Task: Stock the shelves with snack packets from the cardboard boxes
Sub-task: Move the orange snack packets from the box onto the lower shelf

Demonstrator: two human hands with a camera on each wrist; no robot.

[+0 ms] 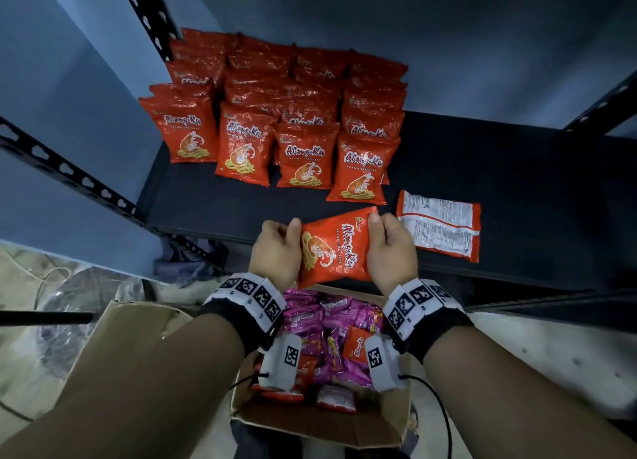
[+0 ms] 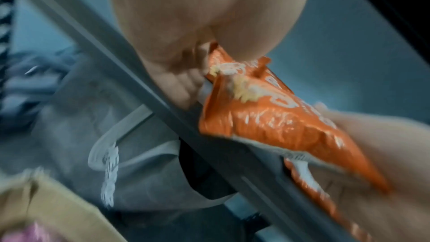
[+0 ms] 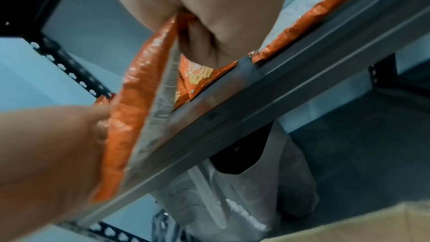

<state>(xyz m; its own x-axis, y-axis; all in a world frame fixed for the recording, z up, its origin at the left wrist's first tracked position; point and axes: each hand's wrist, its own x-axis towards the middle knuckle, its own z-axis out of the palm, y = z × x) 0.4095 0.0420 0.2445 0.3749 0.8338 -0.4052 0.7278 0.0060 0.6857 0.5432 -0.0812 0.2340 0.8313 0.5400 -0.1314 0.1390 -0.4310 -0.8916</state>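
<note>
Partly stocked: four rows of orange packets (image 1: pixel 275 114) standing on the shelf (image 1: pixel 499 155), one lying face down (image 1: pixel 439 226). Left hand (image 1: pixel 275 252) and right hand (image 1: pixel 391 252) pinching another packet (image 1: pixel 332 248) above the shelf edge. Cardboard box (image 1: pixel 320 427) holding plenty more.

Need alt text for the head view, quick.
Left hand and right hand hold one red prawn-cracker packet above the black metal shelf, near rows of matching stocked packets. An open cardboard box sits below.
</note>
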